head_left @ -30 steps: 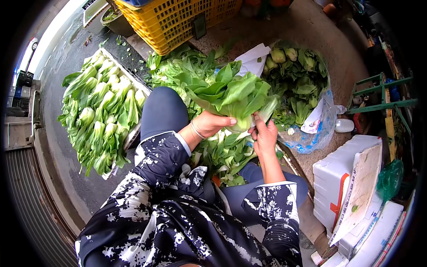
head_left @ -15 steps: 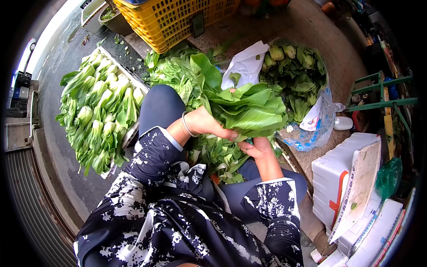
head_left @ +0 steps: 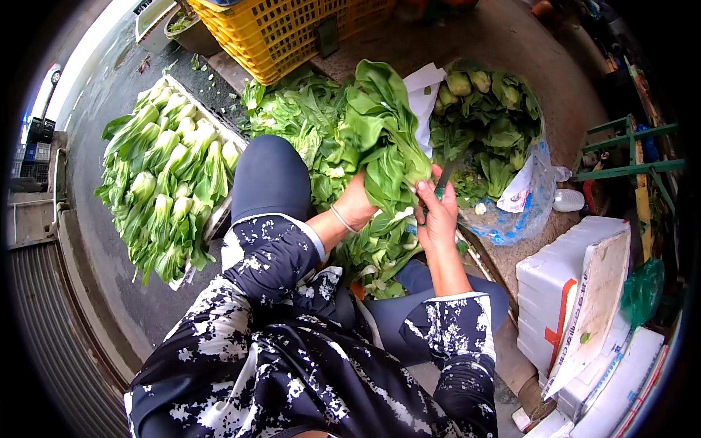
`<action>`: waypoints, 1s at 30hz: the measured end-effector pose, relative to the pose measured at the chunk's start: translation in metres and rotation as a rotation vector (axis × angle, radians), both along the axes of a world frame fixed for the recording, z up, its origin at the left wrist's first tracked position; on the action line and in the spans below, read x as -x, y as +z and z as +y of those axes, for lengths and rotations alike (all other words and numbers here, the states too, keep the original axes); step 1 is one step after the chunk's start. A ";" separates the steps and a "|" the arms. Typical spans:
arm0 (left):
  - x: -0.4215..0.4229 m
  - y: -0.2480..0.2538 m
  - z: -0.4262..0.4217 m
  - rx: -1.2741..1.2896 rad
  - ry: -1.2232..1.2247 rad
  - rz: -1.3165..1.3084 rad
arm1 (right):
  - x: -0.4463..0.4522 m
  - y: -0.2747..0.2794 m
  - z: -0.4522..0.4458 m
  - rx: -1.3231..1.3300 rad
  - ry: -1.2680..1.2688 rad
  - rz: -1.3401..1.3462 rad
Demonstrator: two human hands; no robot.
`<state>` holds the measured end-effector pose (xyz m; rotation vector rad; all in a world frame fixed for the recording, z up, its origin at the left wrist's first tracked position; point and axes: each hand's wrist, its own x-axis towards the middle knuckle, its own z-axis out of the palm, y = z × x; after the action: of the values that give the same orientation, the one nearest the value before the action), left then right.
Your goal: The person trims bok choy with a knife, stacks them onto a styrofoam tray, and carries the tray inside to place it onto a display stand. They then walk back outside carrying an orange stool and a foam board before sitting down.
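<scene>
My left hand point(head_left: 355, 204), wearing a bracelet, is closed around the leaves of a bok choy point(head_left: 385, 109). Its leafy end points up and away, with the pale base toward my right hand point(head_left: 439, 213). That hand grips a small knife point(head_left: 447, 174), blade upward, while its thumb and fingertips touch the base. Loose green leaves point(head_left: 292, 109) are heaped under and behind my hands, between my knees. To the right, a clear plastic bag point(head_left: 539, 191) holds more bok choy point(head_left: 504, 135) with darker leaves.
Rows of bok choy point(head_left: 164, 171) fill a low tray point(head_left: 207, 109) on the left. A yellow crate point(head_left: 285, 36) stands ahead. White foam boxes point(head_left: 544, 281), a white bottle point(head_left: 568, 201) and a green metal frame point(head_left: 628, 157) are on the right. White paper point(head_left: 423, 98) lies beside the bag.
The bok choy has turned from lying rightward to leaves-up, base toward my right hand. My left hand has shifted right; my right hand has risen, and the knife blade now shows.
</scene>
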<state>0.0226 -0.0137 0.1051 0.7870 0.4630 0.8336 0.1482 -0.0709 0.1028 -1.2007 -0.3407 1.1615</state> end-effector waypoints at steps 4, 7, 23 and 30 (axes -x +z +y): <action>0.007 -0.018 0.018 0.046 0.095 0.060 | 0.000 -0.001 -0.004 0.081 0.142 -0.073; 0.021 -0.028 0.016 0.127 -0.035 0.031 | -0.011 -0.005 -0.003 0.021 0.146 -0.451; 0.034 -0.038 -0.004 0.290 -0.350 0.219 | -0.028 -0.009 0.008 0.053 0.334 -0.921; 0.042 -0.054 -0.003 0.731 -0.460 -0.182 | -0.053 -0.001 0.009 0.010 -0.278 -0.480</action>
<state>-0.0190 -0.0170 0.0510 0.1191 0.3646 0.2577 0.2007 -0.0614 0.1020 -1.4804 -0.5089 0.6276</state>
